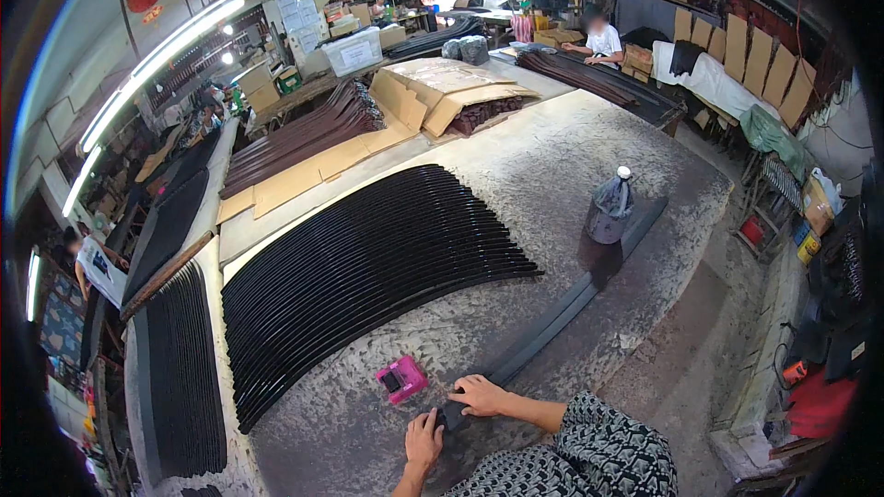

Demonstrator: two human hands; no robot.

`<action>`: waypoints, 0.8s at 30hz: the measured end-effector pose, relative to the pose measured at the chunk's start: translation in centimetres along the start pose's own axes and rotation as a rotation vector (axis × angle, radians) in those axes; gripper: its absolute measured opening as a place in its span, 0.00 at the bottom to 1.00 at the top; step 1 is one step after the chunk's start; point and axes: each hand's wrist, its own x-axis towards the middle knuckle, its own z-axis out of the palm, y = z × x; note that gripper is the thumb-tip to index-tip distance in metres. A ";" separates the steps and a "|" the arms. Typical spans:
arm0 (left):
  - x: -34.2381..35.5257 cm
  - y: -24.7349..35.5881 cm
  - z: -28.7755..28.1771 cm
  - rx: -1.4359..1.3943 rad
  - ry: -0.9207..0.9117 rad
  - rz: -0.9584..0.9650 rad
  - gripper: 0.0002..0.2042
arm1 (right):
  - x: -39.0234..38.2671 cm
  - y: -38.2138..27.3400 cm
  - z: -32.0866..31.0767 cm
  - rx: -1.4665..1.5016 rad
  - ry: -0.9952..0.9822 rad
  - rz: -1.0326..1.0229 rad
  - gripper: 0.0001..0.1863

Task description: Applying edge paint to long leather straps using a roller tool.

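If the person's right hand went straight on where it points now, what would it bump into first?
Most likely the small pink-and-black item lying on the table ahead of the right hand. Height is hard to judge from this one view, so the hand might pass just above it.

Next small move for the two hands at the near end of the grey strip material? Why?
Probably square that end with the left hand while the right hand steadies it: both are at the near end, and no hand is on the rest of the grey strip material.
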 end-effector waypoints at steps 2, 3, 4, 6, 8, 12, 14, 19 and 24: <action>-0.3 0.3 0.0 0.015 -0.046 -0.019 0.21 | -0.2 0.1 0.9 -0.042 0.047 -0.063 0.24; -0.4 0.3 0.0 0.079 -0.029 0.016 0.21 | -0.1 0.1 1.3 -0.044 0.037 -0.084 0.24; -0.5 0.4 0.0 0.143 -0.014 0.049 0.21 | 0.0 0.1 1.7 -0.045 0.025 -0.104 0.24; -1.2 0.5 0.2 0.140 -0.016 0.030 0.21 | -0.1 -0.3 2.2 -0.035 0.018 -0.104 0.22; -1.8 0.2 0.4 0.137 -0.026 -0.009 0.20 | 0.1 -0.6 2.5 -0.010 -0.002 -0.112 0.20; -0.4 -0.7 -0.4 -0.106 0.013 -0.019 0.22 | 2.0 -0.5 0.8 0.099 -0.158 0.000 0.20; 1.7 0.3 -2.8 -0.264 -0.059 -0.049 0.23 | 2.2 -0.1 -0.7 0.160 -0.049 -0.054 0.17; 4.0 0.1 -6.9 -0.454 -0.164 -0.203 0.21 | 5.9 -1.5 -2.9 0.388 -0.295 -0.012 0.21; 2.8 -0.7 -6.5 -0.504 -0.406 -0.347 0.21 | 10.9 -2.4 -4.9 0.514 -0.665 0.100 0.30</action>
